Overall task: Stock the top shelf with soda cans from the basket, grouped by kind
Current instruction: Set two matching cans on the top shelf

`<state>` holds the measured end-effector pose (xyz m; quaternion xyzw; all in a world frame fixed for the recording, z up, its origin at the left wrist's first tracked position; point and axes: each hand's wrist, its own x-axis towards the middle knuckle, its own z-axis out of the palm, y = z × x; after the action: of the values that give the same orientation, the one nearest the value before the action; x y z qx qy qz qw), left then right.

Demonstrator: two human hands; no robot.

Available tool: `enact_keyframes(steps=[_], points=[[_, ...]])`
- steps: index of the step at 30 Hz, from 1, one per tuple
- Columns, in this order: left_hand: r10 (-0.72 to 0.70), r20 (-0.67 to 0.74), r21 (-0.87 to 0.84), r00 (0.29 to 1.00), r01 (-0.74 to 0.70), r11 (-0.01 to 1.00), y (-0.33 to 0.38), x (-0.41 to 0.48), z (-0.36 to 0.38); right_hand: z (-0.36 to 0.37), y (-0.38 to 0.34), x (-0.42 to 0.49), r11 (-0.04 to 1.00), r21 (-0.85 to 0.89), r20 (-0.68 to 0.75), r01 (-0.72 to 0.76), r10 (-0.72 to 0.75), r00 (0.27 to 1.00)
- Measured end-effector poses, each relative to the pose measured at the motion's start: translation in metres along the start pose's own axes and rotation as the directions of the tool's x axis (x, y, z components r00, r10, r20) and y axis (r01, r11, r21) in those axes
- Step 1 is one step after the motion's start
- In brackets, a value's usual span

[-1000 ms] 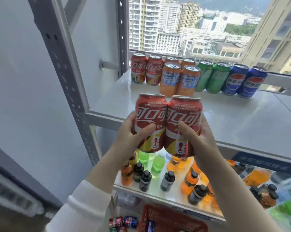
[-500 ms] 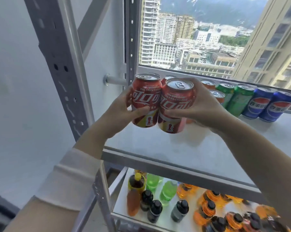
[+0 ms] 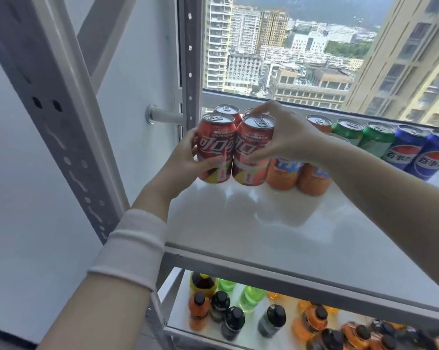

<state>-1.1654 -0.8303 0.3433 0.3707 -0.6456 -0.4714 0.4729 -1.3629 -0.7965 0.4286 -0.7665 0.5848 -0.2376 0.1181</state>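
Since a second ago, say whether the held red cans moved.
Yes: the held red cans went from the front edge of the top shelf to its rear left, beside orange cans.

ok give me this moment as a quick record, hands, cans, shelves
left hand: grips left red can
right hand: grips right red can
held cans: upright, side by side, in front of rear red cans; shelf contact unclear
top shelf row, left to right: red, orange cans, green cans, blue cans
lower shelf: bottles
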Motion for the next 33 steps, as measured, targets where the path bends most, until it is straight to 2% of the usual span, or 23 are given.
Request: enact_keyframes(steps=[7, 14, 33], points=[[-0.029, 0.032, 0.048, 0.999, 0.027, 0.998, -0.013, 0.012, 0.0, 0.01, 0.008, 0.011, 0.981, -0.193, 0.053, -0.003, 0.013, 0.998], [-0.05, 0.055, 0.042, 0.997, 0.048, 0.998, -0.021, 0.017, 0.001, 0.014, 0.009, 0.013, 0.919, -0.395, 0.035, 0.001, 0.014, 0.999], [-0.094, 0.102, 0.148, 0.99, 0.078, 0.986, -0.021, 0.014, 0.004, 0.02, 0.013, 0.01, 0.885, -0.463, 0.017, -0.049, 0.064, 0.998]])
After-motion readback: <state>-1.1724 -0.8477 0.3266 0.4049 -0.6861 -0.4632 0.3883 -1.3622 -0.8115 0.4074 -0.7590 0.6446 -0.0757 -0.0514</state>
